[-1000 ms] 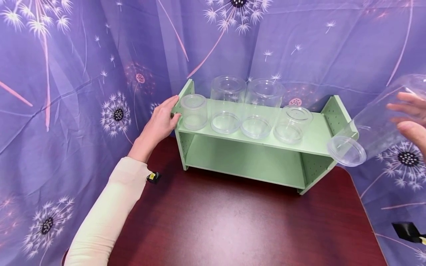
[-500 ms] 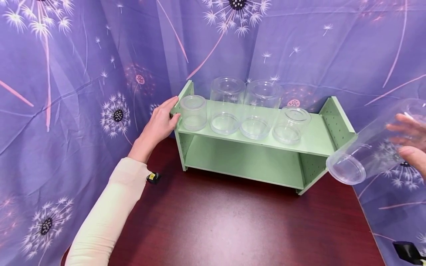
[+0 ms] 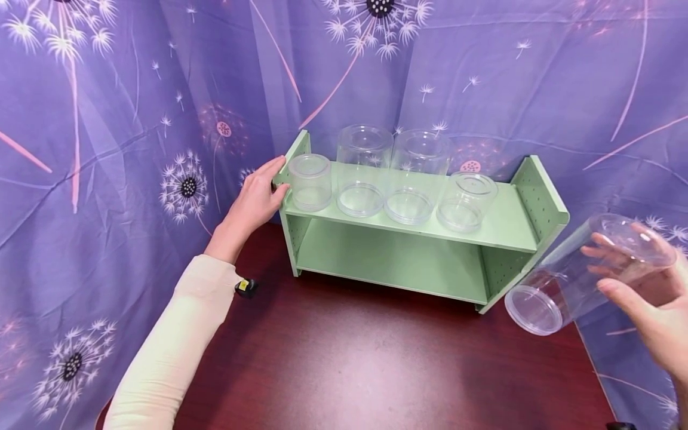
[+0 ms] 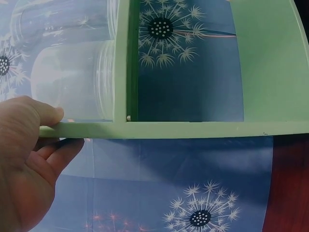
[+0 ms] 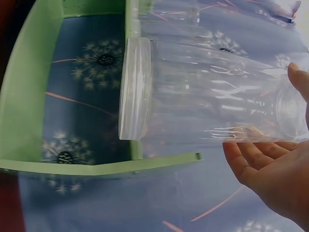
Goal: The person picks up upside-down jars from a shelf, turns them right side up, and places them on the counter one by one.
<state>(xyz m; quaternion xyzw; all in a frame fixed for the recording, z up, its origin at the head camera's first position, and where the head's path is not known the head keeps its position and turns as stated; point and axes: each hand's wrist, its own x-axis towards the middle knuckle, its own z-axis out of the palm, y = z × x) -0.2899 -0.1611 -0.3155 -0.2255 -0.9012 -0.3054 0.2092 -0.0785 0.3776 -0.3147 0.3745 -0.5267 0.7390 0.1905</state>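
My left hand (image 3: 257,200) grips the top of the left side panel of a light green two-tier shelf (image 3: 398,254). In the left wrist view its thumb (image 4: 50,115) lies on the inner face, with the fingers on the outer side. To the right of the shelf, my right hand (image 3: 653,304) holds a tall clear plastic jar (image 3: 580,278) near its upper end. The jar leans with its lidded end down and to the left, in front of the right side panel. Its inside shows nothing but what lies behind it.
On the upper tier stand two tall clear jars (image 3: 363,170) (image 3: 416,176) between two short ones (image 3: 310,182) (image 3: 466,203), lids downward. The dark red table (image 3: 355,352) carries the shelf. A purple dandelion-print curtain (image 3: 462,60) hangs behind and at both sides.
My right hand has come down and to the left with the tall jar, from beside the shelf's right panel to lower in front of it. My left hand keeps its grip on the shelf.
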